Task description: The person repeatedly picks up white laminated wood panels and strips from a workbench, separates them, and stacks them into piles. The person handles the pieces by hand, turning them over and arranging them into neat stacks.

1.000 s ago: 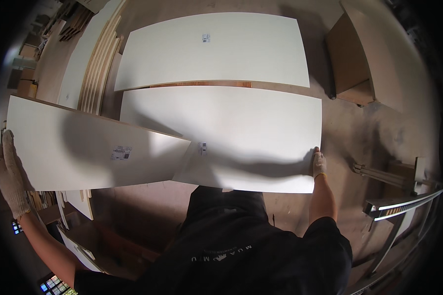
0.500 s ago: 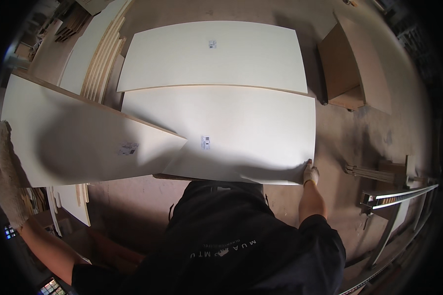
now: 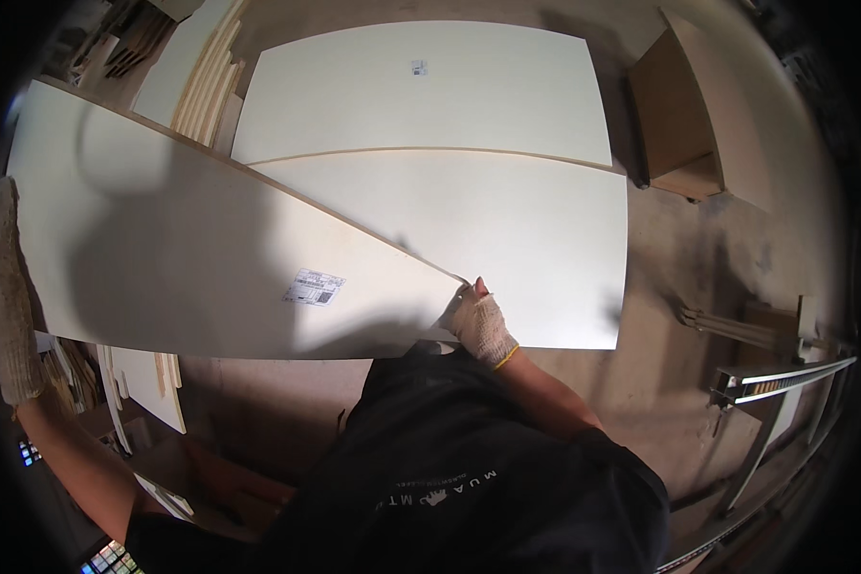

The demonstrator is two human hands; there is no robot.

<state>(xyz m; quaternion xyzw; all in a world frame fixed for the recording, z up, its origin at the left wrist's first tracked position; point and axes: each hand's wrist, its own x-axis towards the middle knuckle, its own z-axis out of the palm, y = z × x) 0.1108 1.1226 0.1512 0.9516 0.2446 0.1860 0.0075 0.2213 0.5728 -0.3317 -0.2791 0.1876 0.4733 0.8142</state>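
Note:
A large white board with a printed label slants across my front, its right part overlapping another white board. My left hand, in a knitted work glove, grips its far-left end; the fingertips are partly out of sight. At the opposite end my right hand, also gloved, closes on the board's right corner near my waist. The underlying board covers the near part of the work surface, its own label now hidden. Beyond it lies a further white board bearing a small label.
Several stacked boards stand at the back left, with more panels below my left side. A brown box-like cabinet is on the floor at the far right. A metal rail runs along the right.
My right hand has left the underlying board's right edge and taken hold of the slanted board's right corner. The slanted board has shifted rightward and covers more of the one beneath.

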